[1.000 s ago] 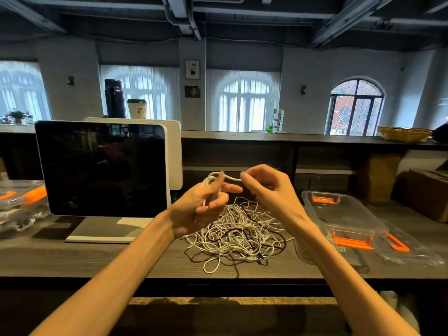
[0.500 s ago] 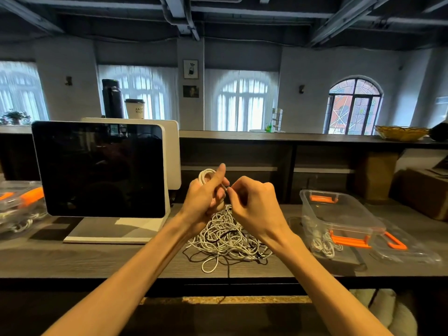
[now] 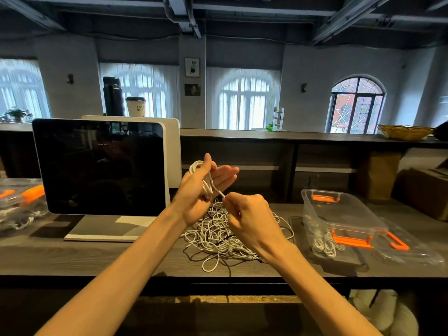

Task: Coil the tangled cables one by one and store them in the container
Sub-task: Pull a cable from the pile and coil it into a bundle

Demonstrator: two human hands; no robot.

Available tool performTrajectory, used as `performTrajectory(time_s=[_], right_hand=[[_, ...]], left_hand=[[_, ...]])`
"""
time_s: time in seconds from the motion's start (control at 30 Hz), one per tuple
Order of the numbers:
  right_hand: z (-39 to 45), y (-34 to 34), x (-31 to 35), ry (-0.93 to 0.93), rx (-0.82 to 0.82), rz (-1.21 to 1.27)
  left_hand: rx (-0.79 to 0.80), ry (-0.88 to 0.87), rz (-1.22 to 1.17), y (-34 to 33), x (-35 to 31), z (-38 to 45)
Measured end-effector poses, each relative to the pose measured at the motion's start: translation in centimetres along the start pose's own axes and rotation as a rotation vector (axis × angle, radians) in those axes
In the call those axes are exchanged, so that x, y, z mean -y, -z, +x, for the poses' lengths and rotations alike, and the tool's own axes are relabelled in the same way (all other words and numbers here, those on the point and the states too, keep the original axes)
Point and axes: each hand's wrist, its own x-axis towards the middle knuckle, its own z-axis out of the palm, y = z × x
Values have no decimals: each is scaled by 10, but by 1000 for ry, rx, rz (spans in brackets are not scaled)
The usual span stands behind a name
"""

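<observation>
At the far left edge I see a clear box with orange clips, then a dark monitor standing on the worktop. At centre my left hand is raised, fingers loosely extended, with white cable looped around the palm. Just right and lower, my right hand pinches that cable's free end. Beneath both hands lies the tangle of white and dark cables. At right sits the container, apparently holding a few white coils; its lid lies beside it.
</observation>
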Motion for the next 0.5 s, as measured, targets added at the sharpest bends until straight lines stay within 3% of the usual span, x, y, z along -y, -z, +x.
performTrajectory(time_s=[0.13, 0.3, 0.5], right_hand=[[3, 7, -3, 91, 206, -104], [8, 12, -7, 250, 239, -70], [17, 29, -11, 128, 37, 178]], left_hand=[[144, -16, 491, 8, 8, -2], [177, -44, 981, 17, 14, -1], [301, 302, 806, 22, 5, -5]])
